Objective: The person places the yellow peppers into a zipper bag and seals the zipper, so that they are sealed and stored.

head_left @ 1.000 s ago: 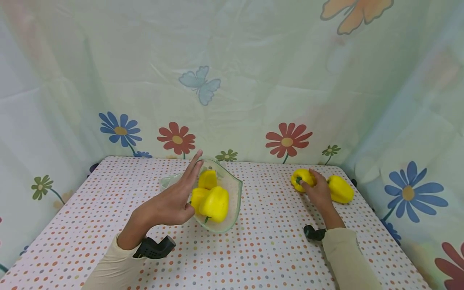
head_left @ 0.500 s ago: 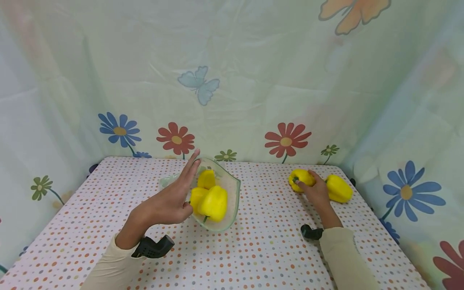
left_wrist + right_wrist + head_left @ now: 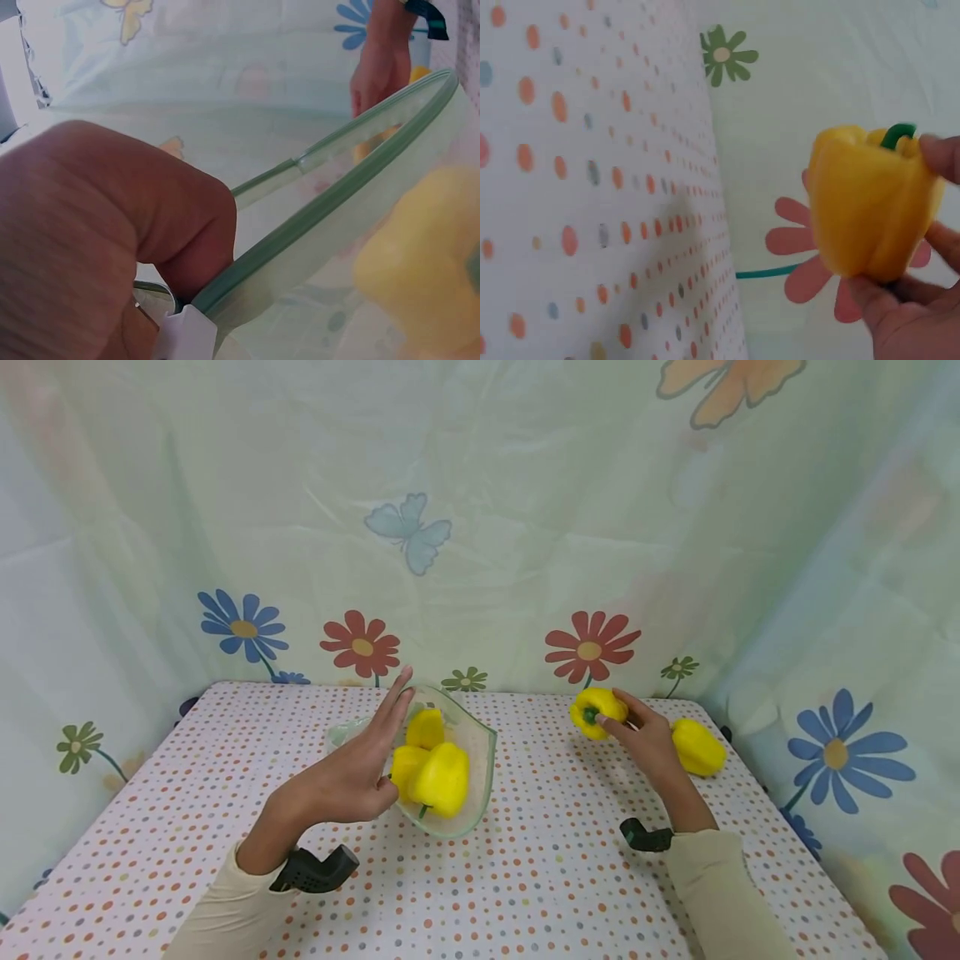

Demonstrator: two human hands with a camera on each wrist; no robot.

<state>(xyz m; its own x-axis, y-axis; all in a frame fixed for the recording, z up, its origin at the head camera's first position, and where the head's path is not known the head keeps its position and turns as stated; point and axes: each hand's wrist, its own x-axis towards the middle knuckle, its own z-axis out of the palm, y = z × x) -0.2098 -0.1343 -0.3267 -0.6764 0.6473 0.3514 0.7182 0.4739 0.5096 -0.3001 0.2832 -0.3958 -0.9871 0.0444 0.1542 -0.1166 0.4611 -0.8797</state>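
Observation:
My left hand [image 3: 348,777] grips the left side of a pale leaf-shaped bowl [image 3: 482,781] with a green rim. In the left wrist view a bent digit hooks over the green rim [image 3: 322,217]; in the head view the other fingers extend along the bowl's side. The bowl tilts towards me and holds three yellow bell peppers [image 3: 444,781]. On the right, my right hand [image 3: 648,743] pinches another yellow bell pepper [image 3: 592,710] between thumb and fingers. That bell pepper [image 3: 874,202] is clear of the table in the right wrist view, green stem showing beside the thumb.
One more yellow bell pepper [image 3: 697,747] lies on the table to the right of my right hand. A dotted cloth [image 3: 525,877] covers the table. Flowered curtains [image 3: 510,527] close off the back and both sides. Each wrist carries a black mount [image 3: 318,870].
My right hand has lifted the bell pepper off the table and carried it a little left, away from the one lying there. The left hand and bowl stay nearly where they were.

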